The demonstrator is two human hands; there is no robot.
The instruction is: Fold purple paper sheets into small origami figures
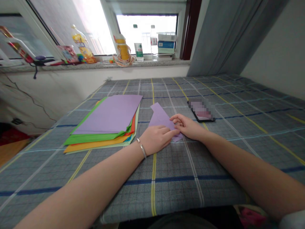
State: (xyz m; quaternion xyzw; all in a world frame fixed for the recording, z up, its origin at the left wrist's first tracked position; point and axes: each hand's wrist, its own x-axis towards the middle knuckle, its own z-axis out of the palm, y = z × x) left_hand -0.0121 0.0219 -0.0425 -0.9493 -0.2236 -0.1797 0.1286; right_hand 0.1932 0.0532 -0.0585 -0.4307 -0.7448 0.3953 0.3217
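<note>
A folded piece of purple paper (160,116) lies on the checked cloth, with a narrow end pointing away from me. Over its near part rests my left hand (158,139), fingers stretched to the right and pressed down on the paper; a silver bracelet (142,149) circles that wrist. My right hand (185,126) is at the paper's right edge, fingers curled and thumb close to them, pinching the edge. The fingertips of both hands nearly meet there. A small purple corner shows below the hands, and the rest of the near edge is hidden.
A stack of coloured sheets (107,116), purple on top, lies left of my hands. A phone (201,110) lies to the right. Bottles, an orange cup (124,51) and boxes (166,44) stand on the windowsill (152,63). A grey curtain (221,35) hangs at the right.
</note>
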